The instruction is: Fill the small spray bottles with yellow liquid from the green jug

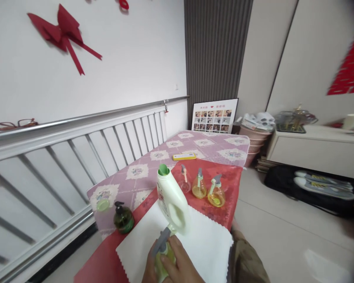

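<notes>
At the bottom of the view, my left hand [149,266] and my right hand [183,264] are closed around a small clear dispenser bottle [162,261] with a grey top and yellow-green contents. My right fingers lie over its front and near the top. Just beyond it stands a large pale-green detergent jug [173,206], uncapped, its green neck showing. Both are over a white scalloped cloth [208,232]. Behind to the right, on a red cloth [177,171], stand similar dispensers: a pink-topped one [184,184], a middle one [199,188] and a right one [216,196] with yellow liquid.
A dark green pump bottle [124,219] and a light green cap [103,204] sit left on the purple patterned tablecloth [153,167]. A yellow-edged flat box [184,157] lies farther back. A white radiator [106,145] borders the left side; pink baskets [253,143] stand right.
</notes>
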### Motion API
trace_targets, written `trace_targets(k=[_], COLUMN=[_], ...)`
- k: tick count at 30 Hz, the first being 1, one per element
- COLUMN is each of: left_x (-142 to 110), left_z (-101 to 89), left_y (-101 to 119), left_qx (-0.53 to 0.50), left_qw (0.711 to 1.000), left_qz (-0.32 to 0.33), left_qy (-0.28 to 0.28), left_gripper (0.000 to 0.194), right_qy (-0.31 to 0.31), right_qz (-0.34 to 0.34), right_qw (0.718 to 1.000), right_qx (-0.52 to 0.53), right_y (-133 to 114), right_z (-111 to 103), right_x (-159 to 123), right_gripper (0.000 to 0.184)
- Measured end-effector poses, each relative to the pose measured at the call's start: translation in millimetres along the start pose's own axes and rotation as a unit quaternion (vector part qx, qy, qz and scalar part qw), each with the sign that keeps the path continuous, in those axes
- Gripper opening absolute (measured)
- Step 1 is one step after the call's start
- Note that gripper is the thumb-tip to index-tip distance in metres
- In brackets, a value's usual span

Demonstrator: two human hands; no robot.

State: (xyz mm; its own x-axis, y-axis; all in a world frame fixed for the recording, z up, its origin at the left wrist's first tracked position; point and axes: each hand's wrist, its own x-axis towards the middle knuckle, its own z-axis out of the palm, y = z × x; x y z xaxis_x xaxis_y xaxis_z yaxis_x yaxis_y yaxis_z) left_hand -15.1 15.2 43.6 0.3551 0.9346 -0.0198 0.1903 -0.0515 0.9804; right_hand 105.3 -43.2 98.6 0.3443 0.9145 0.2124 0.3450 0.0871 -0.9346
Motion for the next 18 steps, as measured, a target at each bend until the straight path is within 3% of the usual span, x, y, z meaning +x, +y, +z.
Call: trace_targets(k=[6,9,12,15,18], left_x=[2,0,-2,-3,-3], left_z=[7.7,7.4,4.1,-0.3,-3.9], left_y=[-17,-12,-2,8,14], left_qx=[0.022,0.03,0.049,0.051,0.043], left_qw=[1.0,0.999,0.999,0.998,0.998], left_qz=[0.017,0.013,0.006,0.008,0.023], left_qy=[-0.001,-0.002,-0.011,-0.03,-0.031], left_gripper=[0.059,0.067,0.073,0.066,0.058], right_qy=[0.059,0.061,0.101,0.163,0.174], right_qz=[-0.005,-0.007,-0.004,-0.007,-0.018], right_qw=[0.998,0.996,0.994,0.986,0.984], right_qx=[-0.036,-0.058,-0.051,-0.039,-0.037], right_y=[16,13,11,16,31], right_z=[14,16,21,30,36], right_x=[1,1,1,1,-4], right_gripper=[0.03,0.021,0.018,0.023,0.03])
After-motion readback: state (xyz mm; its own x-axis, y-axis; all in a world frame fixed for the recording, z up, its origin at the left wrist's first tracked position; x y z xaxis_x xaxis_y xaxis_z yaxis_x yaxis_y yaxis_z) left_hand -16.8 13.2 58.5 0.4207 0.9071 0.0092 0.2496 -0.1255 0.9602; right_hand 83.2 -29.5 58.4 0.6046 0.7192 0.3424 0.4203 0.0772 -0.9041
